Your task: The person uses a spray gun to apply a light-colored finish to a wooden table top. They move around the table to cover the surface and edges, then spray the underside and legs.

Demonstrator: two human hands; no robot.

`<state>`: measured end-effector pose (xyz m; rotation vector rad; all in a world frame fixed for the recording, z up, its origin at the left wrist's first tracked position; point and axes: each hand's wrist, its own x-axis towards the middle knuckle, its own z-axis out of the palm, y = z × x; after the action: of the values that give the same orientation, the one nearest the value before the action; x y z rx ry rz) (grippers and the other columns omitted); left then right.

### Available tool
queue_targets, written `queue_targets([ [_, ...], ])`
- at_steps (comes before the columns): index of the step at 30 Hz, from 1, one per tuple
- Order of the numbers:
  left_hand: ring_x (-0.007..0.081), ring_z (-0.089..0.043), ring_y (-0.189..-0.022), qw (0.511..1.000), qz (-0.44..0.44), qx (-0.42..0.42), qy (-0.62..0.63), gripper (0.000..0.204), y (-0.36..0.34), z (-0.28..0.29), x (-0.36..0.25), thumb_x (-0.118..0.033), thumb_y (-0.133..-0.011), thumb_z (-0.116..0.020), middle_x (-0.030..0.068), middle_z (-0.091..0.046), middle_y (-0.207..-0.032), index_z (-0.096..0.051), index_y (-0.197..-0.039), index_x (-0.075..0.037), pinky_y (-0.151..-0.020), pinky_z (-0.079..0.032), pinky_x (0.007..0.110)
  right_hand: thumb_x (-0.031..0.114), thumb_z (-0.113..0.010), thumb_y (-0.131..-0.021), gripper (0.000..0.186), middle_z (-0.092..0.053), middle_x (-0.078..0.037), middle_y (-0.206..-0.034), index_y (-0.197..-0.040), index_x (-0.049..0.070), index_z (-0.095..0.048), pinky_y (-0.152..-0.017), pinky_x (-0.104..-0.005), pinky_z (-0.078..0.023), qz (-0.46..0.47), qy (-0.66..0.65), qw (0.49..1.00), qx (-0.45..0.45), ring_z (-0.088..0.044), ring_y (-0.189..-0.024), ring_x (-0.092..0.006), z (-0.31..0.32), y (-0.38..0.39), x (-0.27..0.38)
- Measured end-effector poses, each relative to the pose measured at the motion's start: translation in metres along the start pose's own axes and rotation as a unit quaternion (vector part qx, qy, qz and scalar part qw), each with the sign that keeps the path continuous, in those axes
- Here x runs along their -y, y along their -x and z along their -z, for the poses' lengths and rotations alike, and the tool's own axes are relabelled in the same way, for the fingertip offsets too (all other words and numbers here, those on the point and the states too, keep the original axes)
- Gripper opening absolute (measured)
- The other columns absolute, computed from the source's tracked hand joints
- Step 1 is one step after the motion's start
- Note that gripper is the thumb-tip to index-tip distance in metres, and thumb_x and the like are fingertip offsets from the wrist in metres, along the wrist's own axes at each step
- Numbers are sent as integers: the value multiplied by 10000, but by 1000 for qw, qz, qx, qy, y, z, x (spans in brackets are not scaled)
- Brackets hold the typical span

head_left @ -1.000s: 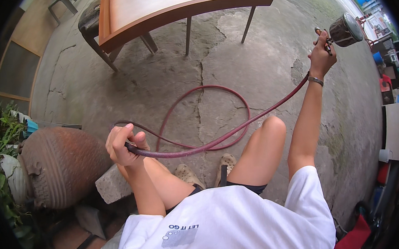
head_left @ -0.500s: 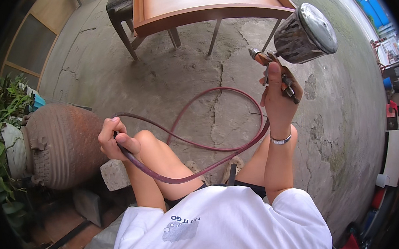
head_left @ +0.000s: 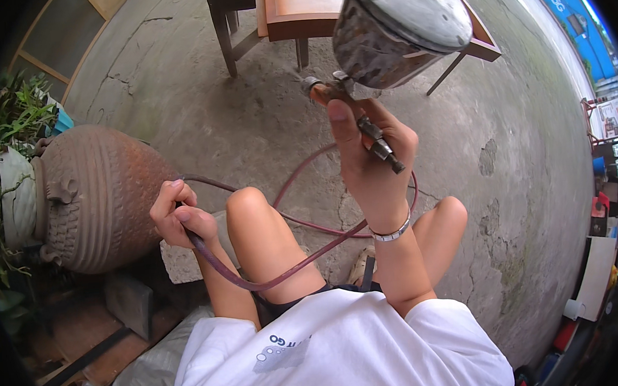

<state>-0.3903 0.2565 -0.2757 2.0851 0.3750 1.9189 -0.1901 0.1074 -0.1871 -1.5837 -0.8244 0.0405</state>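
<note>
Gripping the spray gun (head_left: 331, 92) above the floor (head_left: 305, 122), the right hand (head_left: 376, 153), fingers (head_left: 393, 123) curled round it, risks spillage if the tilted cup (head_left: 385, 57) leaks, while the hose (head_left: 313, 260), pinched by the left hand (head_left: 181, 213), could snag the left knee (head_left: 249, 205).

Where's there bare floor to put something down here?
Bare concrete floor lies between the right knee and the clutter along the right edge; also between the clay jar and dark stool. Crowded: left side, with jar, stone block and plants; before the knees, where the reddish hose loops.
</note>
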Motion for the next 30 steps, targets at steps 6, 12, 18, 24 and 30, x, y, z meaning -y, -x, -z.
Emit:
queue_targets([
  [6, 106, -365, -527, 1000, 8, 19, -8, 396, 6, 1, 4, -361, -1108, -448, 10, -399, -608, -553, -1158, 17, -487, -305, 265, 334, -713, -1009, 332, -653, 8, -704, -1074, 19, -793, -549, -197, -357, -91, 48, 976, -192, -469, -602, -18, 46, -11, -13],
  [12, 94, -358, -459, 1000, -27, 0, 12, 363, 3, -7, 9, -319, -1105, -475, 1, -398, -567, -572, -1091, 30, -437, -257, 258, 410, -674, -1018, 438, -677, -46, -714, -1114, -8, -763, -362, -204, -321, -71, 59, 983, -161, -487, -405, -46, 46, -14, -13],
  [18, 89, -345, -478, 1000, -9, 1, 17, 373, -4, -3, 3, -342, -1110, -455, 9, -398, -583, -564, -1101, 15, -442, -259, 251, 302, -746, -980, 327, -630, -11, -671, -1031, -22, -758, -461, -211, -364, -41, -75, 996, 6, -493, -533, -40, -6, -4, 21],
  [24, 91, -348, -477, 1000, -11, -1, 9, 378, -2, -13, -3, -341, -1109, -455, 14, -413, -593, -566, -1100, 20, -442, -260, 253, 249, -782, -947, 265, -531, -39, -581, -898, -9, -743, -506, -256, -388, 20, 18, 999, -16, -421, -535, -75, -7, -27, 10],
  [30, 99, -366, -515, 999, -14, 50, -1, 389, 11, -36, -14, -377, -1104, -481, 5, -390, -599, -552, -1151, 3, -471, -275, 262, 344, -751, -979, 322, -461, 54, -569, -977, 26, -806, -507, -227, -319, -37, 83, 988, -124, -381, -563, -21, 74, -53, -39],
])
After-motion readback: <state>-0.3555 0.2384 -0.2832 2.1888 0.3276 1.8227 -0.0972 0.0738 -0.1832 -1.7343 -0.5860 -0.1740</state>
